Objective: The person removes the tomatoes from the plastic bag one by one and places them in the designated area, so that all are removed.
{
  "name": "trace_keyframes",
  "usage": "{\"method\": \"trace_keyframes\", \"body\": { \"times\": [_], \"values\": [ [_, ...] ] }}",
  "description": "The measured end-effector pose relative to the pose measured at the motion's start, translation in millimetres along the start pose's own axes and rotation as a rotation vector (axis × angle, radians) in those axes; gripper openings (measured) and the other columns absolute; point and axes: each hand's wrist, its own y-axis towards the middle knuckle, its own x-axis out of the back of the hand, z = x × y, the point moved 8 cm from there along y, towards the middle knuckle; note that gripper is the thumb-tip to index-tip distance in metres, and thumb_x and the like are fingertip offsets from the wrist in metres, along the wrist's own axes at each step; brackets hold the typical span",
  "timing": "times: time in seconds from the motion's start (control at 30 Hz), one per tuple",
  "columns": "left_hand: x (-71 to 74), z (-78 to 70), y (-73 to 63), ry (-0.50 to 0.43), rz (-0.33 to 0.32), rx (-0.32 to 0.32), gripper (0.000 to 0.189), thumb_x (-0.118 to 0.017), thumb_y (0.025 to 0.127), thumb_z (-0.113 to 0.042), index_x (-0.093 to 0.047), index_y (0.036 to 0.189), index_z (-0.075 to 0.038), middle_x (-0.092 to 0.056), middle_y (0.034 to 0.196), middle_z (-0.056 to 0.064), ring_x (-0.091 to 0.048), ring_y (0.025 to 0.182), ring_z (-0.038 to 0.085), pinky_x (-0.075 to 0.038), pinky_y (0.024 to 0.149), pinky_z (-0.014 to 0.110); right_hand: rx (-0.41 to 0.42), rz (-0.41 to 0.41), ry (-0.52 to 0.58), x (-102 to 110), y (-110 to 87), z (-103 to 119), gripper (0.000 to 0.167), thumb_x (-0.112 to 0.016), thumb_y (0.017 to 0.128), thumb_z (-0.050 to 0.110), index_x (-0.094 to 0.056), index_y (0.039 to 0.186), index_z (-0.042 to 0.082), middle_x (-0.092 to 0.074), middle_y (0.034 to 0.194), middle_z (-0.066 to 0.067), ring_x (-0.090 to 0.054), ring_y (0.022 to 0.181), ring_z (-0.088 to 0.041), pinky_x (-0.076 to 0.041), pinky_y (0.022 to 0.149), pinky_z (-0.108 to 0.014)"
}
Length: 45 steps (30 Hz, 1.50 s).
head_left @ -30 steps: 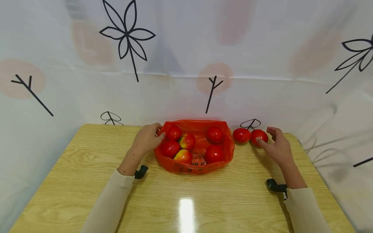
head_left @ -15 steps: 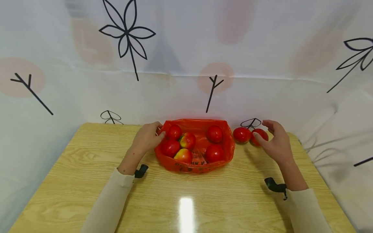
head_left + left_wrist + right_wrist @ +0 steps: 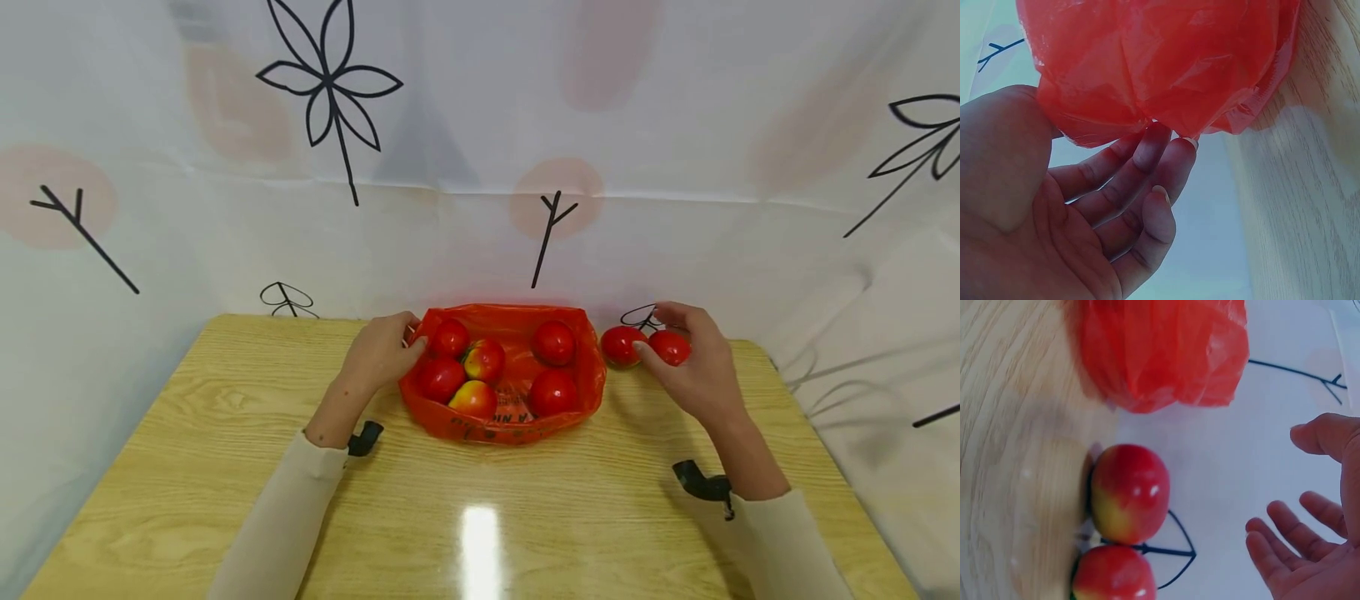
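Observation:
In the head view my left hand [image 3: 378, 354] holds the left rim of an open red plastic bag [image 3: 480, 432]. The left wrist view shows thumb and fingers on either side of the bag's edge [image 3: 1154, 69]. Several red apples lie inside, among them two with yellow patches, such as this front apple [image 3: 474, 400]. Two more apples, a left one [image 3: 621, 346] and a right one [image 3: 670, 347], sit on the table right of the bag. My right hand [image 3: 701, 367] hovers over them, thumb and fingers spread, and grips nothing; the right wrist view shows a gap between hand and apples [image 3: 1130, 494].
The wooden table [image 3: 570, 517] ends at the back against a pale cloth [image 3: 465, 250] with plant drawings. Both bag and apples lie near that back edge. A dark wrist camera [image 3: 701, 482] juts out beside the right forearm.
My right hand has moved left and slightly up, from beside the right apple to over it, with the thumb by the left apple. My left hand stays on the bag.

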Motion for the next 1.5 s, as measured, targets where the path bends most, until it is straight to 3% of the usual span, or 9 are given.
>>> {"method": "trace_keyframes", "body": {
  "times": [0.33,0.53,0.77,1.0,1.17,1.4,1.5],
  "values": [
    [0.5,-1.4,-0.6,-0.002,0.001,0.002,0.030,-0.065,0.102,-0.025,-0.068,0.120,-0.002,-0.070,0.092,0.008,-0.061,0.076,0.024,-0.053,0.064,0.033,0.211,0.024,0.021,-13.8,-2.9,33.0,0.065,-0.087,0.079,-0.008,-0.056,0.137,-0.004,-0.063,0.132,-0.017,-0.061,0.115,-0.031,-0.039,0.098,-0.004],
    [0.1,-1.5,-2.1,0.005,-0.001,0.005,0.029,-0.066,0.101,-0.025,-0.068,0.119,-0.002,-0.069,0.090,0.008,-0.060,0.075,0.024,-0.052,0.063,0.033,0.311,0.078,-0.008,-26.9,-6.9,48.7,0.066,-0.088,0.078,-0.005,-0.058,0.136,-0.002,-0.063,0.133,-0.014,-0.060,0.118,-0.029,-0.040,0.099,-0.004],
    [-0.7,-1.8,-2.4,0.006,-0.003,0.007,0.029,-0.066,0.101,-0.026,-0.068,0.119,-0.003,-0.069,0.091,0.008,-0.060,0.075,0.025,-0.053,0.064,0.034,0.352,0.130,-0.024,-39.2,-12.7,57.2,0.064,-0.088,0.080,-0.001,-0.061,0.138,0.002,-0.061,0.137,-0.011,-0.056,0.128,-0.028,-0.036,0.107,-0.006],
    [-0.9,-1.8,-1.6,0.005,-0.005,0.007,0.029,-0.066,0.101,-0.025,-0.068,0.118,-0.003,-0.068,0.090,0.007,-0.059,0.075,0.024,-0.053,0.063,0.033,0.372,0.189,-0.031,-49.7,-16.7,61.6,0.061,-0.089,0.083,0.005,-0.062,0.137,0.007,-0.060,0.138,-0.008,-0.057,0.125,-0.024,-0.041,0.099,-0.006],
    [-1.9,-1.2,-1.2,0.005,-0.003,0.009,0.029,-0.066,0.101,-0.026,-0.068,0.119,-0.003,-0.068,0.089,0.007,-0.059,0.075,0.024,-0.052,0.063,0.033,0.373,0.236,-0.042,-59.4,-19.7,62.7,0.055,-0.089,0.084,0.008,-0.065,0.134,0.010,-0.062,0.133,-0.003,-0.058,0.125,-0.022,-0.046,0.101,-0.014],
    [-1.5,-1.2,-1.0,0.005,0.000,0.006,0.029,-0.066,0.101,-0.025,-0.068,0.119,-0.003,-0.067,0.088,0.007,-0.059,0.074,0.024,-0.051,0.062,0.033,0.370,0.287,-0.066,-72.5,-24.2,64.1,0.053,-0.088,0.085,0.007,-0.067,0.133,0.014,-0.063,0.134,-0.002,-0.059,0.128,-0.024,-0.058,0.098,-0.045],
    [-1.1,-1.4,-0.4,0.005,-0.004,0.002,0.028,-0.066,0.101,-0.025,-0.068,0.118,-0.003,-0.067,0.088,0.007,-0.059,0.073,0.024,-0.051,0.062,0.033,0.381,0.296,-0.077,-76.0,-25.6,64.5,0.051,-0.088,0.085,0.006,-0.069,0.131,0.014,-0.064,0.133,-0.003,-0.059,0.127,-0.026,-0.058,0.097,-0.049]
  ]
}}
